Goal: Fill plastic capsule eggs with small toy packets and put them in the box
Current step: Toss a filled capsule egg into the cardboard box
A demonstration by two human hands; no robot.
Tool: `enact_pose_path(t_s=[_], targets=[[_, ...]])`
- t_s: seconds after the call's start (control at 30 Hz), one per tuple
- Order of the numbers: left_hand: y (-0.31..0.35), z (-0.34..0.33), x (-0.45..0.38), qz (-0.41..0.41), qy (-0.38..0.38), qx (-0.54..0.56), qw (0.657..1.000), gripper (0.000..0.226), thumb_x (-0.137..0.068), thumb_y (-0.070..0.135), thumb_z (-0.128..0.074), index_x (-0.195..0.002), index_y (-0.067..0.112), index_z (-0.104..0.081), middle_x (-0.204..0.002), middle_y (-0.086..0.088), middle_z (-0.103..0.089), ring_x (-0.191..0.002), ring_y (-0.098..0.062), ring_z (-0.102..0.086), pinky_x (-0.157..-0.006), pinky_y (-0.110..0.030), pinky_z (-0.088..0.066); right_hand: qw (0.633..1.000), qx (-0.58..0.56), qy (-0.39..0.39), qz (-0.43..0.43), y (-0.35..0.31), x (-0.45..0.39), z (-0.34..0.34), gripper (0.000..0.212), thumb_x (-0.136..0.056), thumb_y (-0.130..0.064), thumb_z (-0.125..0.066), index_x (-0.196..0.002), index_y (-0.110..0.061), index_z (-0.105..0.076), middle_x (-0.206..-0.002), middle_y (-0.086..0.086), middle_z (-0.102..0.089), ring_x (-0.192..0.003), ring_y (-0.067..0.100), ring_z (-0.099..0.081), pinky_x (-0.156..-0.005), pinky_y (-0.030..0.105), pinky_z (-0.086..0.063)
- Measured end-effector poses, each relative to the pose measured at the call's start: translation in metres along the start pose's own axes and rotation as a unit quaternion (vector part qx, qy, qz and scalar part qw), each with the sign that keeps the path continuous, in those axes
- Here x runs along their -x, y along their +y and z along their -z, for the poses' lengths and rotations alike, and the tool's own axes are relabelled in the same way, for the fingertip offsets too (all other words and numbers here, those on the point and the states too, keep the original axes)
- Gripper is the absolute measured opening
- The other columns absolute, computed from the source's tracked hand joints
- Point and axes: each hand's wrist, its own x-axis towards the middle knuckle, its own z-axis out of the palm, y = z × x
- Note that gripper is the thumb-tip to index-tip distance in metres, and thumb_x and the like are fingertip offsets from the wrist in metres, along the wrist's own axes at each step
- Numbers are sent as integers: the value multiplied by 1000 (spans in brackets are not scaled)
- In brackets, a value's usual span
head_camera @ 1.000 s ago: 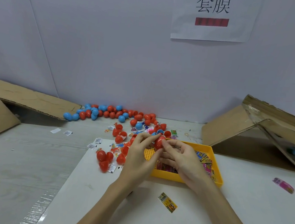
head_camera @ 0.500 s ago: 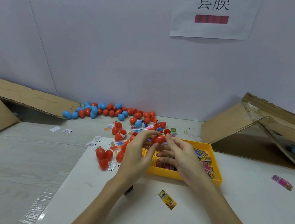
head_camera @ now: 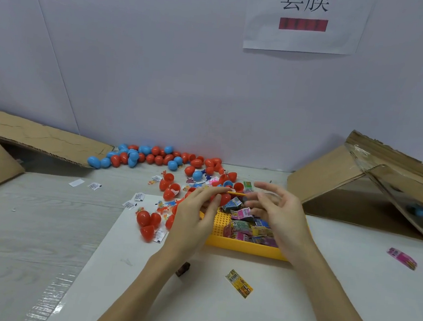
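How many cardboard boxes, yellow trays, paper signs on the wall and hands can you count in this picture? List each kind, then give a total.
Cardboard boxes: 2 (one at the left, one at the right)
Yellow tray: 1
Paper sign: 1
Hands: 2 (left hand, pinching a red egg; right hand)
Total: 6

A red egg (head_camera: 223, 198) is over the yellow tray (head_camera: 243, 247) of colourful packets (head_camera: 248, 227); the cardboard box (head_camera: 371, 189) lies tipped at right.

packing workbench: wall sign (head_camera: 304, 20), cardboard boxes (head_camera: 372, 184).
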Motion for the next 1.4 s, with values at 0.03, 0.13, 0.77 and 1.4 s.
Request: enact_pose_path(t_s=[0.03,0.13,0.77,1.4], targets=[[0,-1,0,5,0,-2,1000,28,-105,17,-55,-126,24,-70,-106,10,-69,-90,-11,-65,-75,-26,-55,994,100,42,32,2,-2,7,18,-103,-4,-59,-115,-13,-69,-95,8,-77,-80,15,-75,-65,20,-58],[-1,-3,0,11,-6,-10,1000,26,-104,20,-57,-125,29,-69,-103,8,-68,-86,-12,-63,-72,-22,-53,908,395,117,76,11,-6,25,22,-99,-4,-65,-113,-18,-75,-105,-2,-73,-89,12,-67,-74,18,-52],[-2,-2,2,-12,-44,-62,997,33,-96,26,-69,-129,28,-65,-111,14,-66,-89,-8,-63,-73,-16,-53,877,467,101,58,15,-10,26,7,-101,-11,-63,-101,-17,-66,-103,2,-65,-97,18,-61,-82,33,-55],[3,-7,5,9,-26,-91,995,18,-101,22,-61,-118,21,-69,-113,5,-55,-108,3,-53,-84,-5,-42,930,347,-20,118,12,15,-9,7,-101,-24,-67,-100,-23,-74,-67,-9,-73,-60,3,-70,-62,19,-59]])
